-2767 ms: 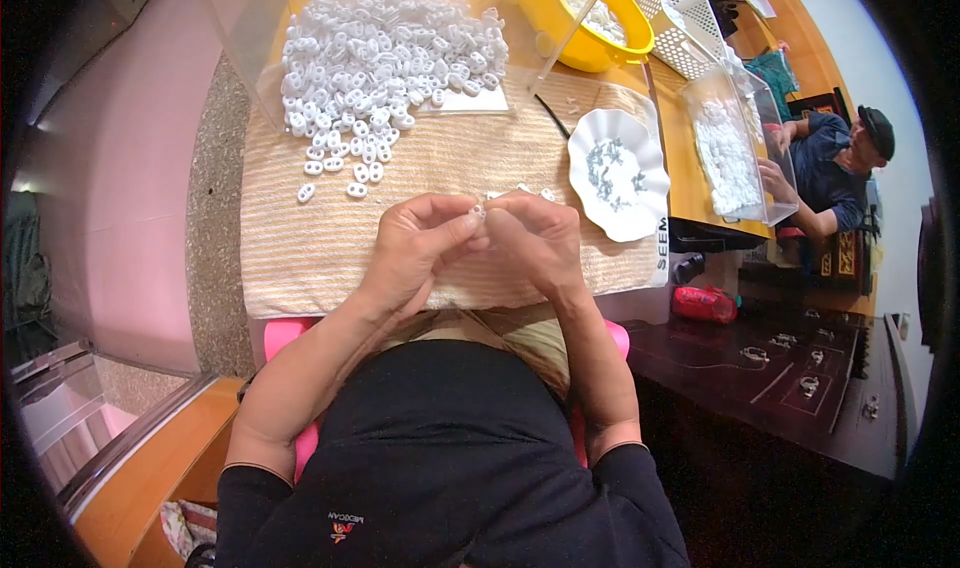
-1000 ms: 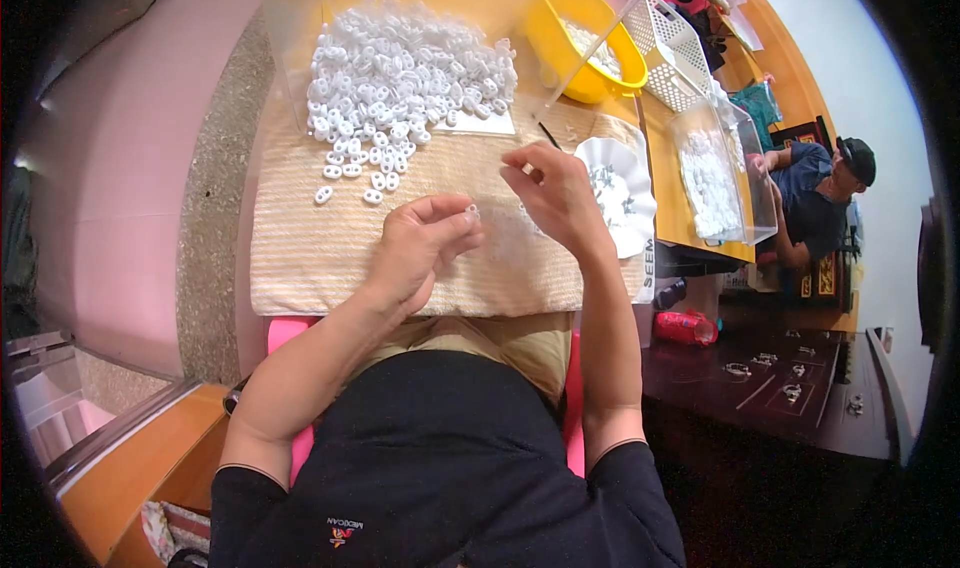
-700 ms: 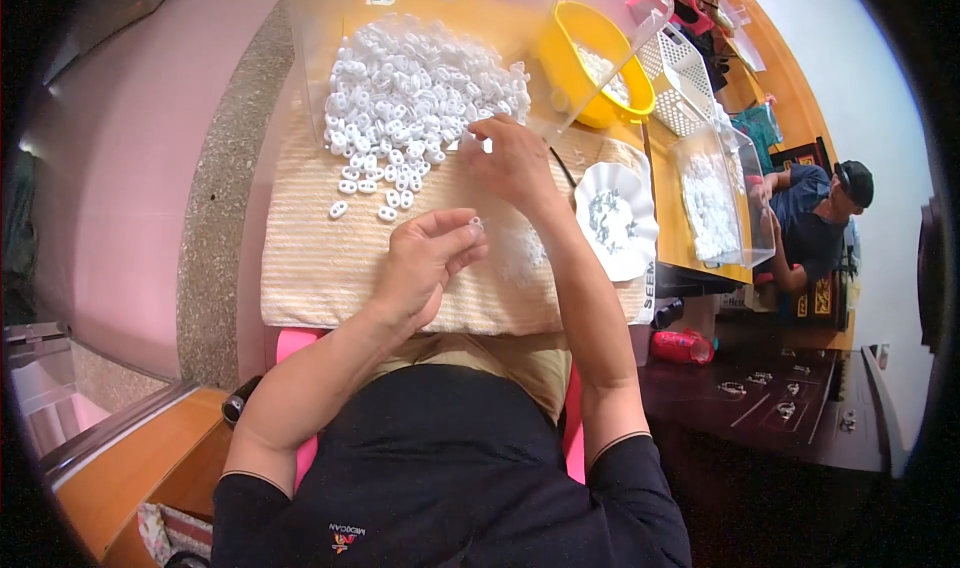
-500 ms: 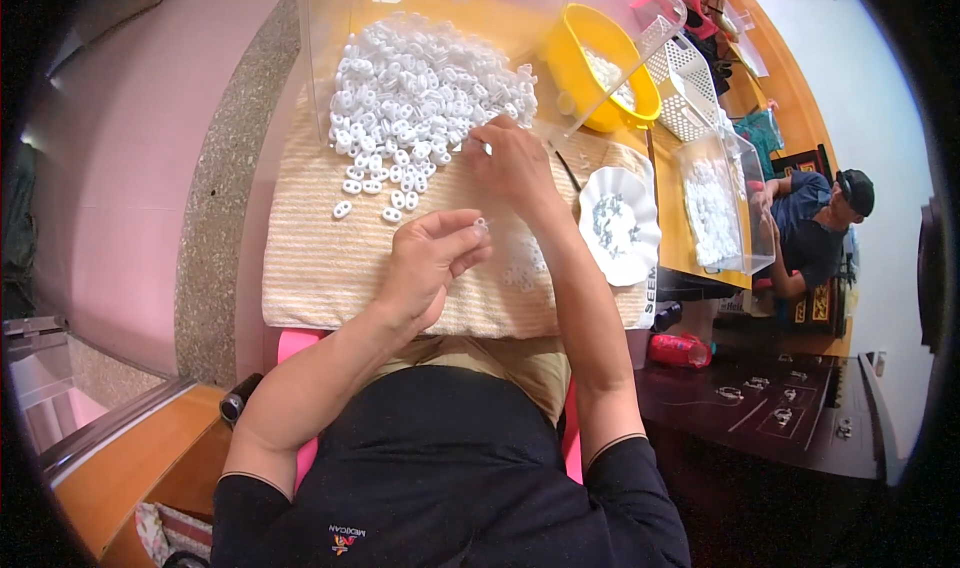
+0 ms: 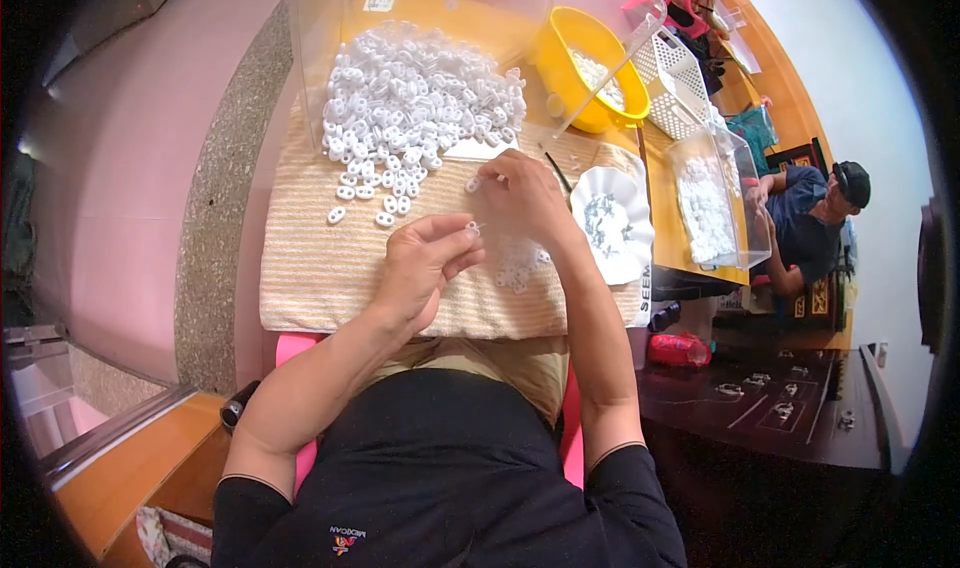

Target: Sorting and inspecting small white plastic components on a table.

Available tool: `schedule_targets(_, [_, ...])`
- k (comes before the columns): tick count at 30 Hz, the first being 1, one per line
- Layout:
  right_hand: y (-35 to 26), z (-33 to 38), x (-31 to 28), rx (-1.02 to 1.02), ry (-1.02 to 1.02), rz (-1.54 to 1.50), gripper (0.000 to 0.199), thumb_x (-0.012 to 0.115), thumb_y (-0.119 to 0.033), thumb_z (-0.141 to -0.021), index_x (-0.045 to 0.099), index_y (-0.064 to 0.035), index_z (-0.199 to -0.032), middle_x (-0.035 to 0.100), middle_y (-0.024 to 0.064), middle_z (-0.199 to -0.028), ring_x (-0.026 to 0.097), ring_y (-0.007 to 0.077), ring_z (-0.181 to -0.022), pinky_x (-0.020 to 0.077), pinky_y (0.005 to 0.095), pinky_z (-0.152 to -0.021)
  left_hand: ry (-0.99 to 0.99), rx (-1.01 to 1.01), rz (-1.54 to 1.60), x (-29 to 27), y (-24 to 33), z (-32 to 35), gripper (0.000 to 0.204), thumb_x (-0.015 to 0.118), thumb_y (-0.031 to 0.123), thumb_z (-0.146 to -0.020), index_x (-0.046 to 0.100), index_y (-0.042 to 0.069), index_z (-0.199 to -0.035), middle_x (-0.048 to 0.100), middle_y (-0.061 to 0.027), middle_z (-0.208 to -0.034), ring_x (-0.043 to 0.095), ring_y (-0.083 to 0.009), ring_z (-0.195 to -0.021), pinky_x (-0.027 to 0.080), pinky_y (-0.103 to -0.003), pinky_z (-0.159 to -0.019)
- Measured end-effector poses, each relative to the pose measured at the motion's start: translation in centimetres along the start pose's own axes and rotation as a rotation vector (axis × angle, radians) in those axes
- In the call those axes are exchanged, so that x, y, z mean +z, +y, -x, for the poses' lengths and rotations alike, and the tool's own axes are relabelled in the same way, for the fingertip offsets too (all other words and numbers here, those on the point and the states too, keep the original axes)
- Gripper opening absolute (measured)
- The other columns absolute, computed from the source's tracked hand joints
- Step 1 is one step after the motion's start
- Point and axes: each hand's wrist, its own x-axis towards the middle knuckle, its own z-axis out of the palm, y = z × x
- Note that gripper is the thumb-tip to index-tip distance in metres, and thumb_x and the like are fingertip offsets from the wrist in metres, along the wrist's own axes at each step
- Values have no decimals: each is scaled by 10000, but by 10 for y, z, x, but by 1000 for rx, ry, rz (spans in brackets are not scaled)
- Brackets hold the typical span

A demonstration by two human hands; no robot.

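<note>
Plainly, with the left hand [image 5: 415, 268] pinching a small clear piece [image 5: 472, 228] and the right hand [image 5: 530, 200] a white two-holed piece [image 5: 473, 184] above the striped towel [image 5: 325, 278], I judge the large heap [image 5: 410, 98] remains, the small cluster [image 5: 518, 278] perhaps done.

Two-holed white pieces [image 5: 420, 103] heap up at eleven o'clock, too many to count. There are two clear bins: a near bin [image 5: 460, 13] at twelve, a far bin [image 5: 742, 243] between two and three. One yellow basin [image 5: 600, 115] sits at one, one perforated basket [image 5: 680, 93] between one and two, one scalloped dish [image 5: 635, 208] between two and three.
</note>
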Motion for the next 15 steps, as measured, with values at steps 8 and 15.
schedule_targets(8, [-8,2,-2,4,-93,-15,242,639,-254,-827,699,-78,-981,653,98,-1011,633,286,-899,487,364,-787,32,-1,-3,1,3,1,161,632,-16,-862,612,-35,-1021,648,-92,-904,641,-163,-816,562,-285,-765])
schedule_targets(15, [-3,6,-1,-3,-126,1,155,620,-172,-822,666,-66,-925,645,132,-966,624,348,-883,487,428,-778,18,1,1,1,1,1,162,639,-6,-862,614,-30,-1020,651,-88,-905,641,-157,-814,561,-285,-768])
